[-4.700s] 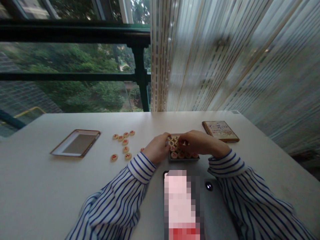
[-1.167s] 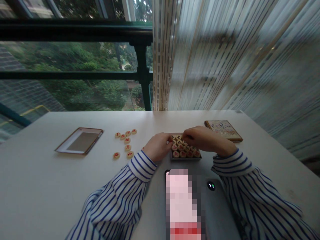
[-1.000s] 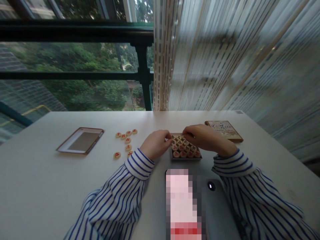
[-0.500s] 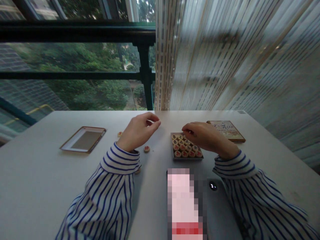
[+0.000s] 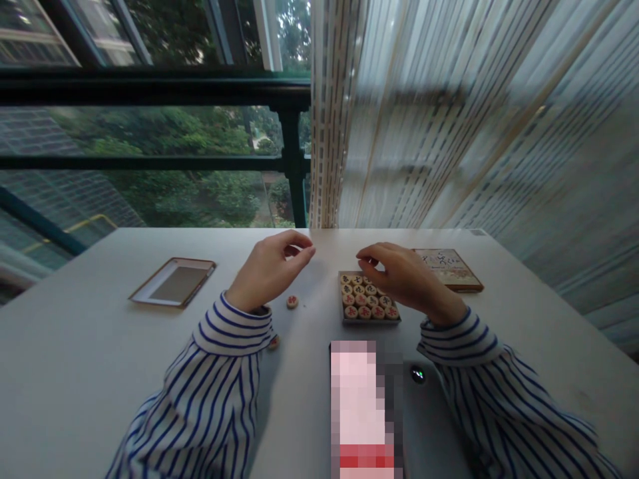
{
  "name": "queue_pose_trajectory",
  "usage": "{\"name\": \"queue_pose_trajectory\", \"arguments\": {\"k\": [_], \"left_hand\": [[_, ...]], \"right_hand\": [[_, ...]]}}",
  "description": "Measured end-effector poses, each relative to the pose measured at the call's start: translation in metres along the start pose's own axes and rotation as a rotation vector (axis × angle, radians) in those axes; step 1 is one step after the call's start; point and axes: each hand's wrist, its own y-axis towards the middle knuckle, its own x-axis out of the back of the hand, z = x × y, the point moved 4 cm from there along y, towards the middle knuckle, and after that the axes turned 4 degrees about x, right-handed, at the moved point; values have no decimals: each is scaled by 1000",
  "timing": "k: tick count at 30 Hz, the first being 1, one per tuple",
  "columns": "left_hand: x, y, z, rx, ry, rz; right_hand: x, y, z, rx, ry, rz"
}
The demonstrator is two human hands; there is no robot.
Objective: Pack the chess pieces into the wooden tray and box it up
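My left hand [image 5: 277,269] hovers over the middle of the white table with thumb and index finger brought together; whether a piece sits between them I cannot make out. A shallow box [image 5: 370,322] holds rows of round xiangqi pieces with red and black characters. Above its far right part is my right hand [image 5: 402,276], fingers slightly parted from the thumb, nothing visible in them, hiding some pieces. One loose red-marked xiangqi piece [image 5: 292,302] lies between my left hand and the box. Another xiangqi piece [image 5: 273,342] shows partly beside my left cuff.
An upturned box lid [image 5: 182,283] lies at the left. A flat patterned box [image 5: 452,266] is behind my right hand. A blurred-out phone-like screen [image 5: 357,399] and a grey device [image 5: 429,426] occupy the near edge. Window railing and curtain stand behind the table [image 5: 74,372].
The view has tilted up slightly. My right hand's fingers have parted a little from the thumb over the box. The left hand keeps nearly the same pose.
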Motion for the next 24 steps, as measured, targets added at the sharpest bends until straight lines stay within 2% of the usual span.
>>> {"name": "queue_pose_trajectory", "arguments": {"k": [5, 11, 19, 24], "left_hand": [[3, -14, 9, 33, 14, -58], [6, -42, 44, 95, 69, -216], [12, -63, 86, 127, 160, -275], [10, -69, 101, 117, 214, -310]], "right_hand": [[-2, 0, 3, 8, 13, 5], [-5, 0, 7, 23, 24, 16], [-13, 0, 13, 18, 77, 21], [-18, 0, 18, 26, 133, 29]]}}
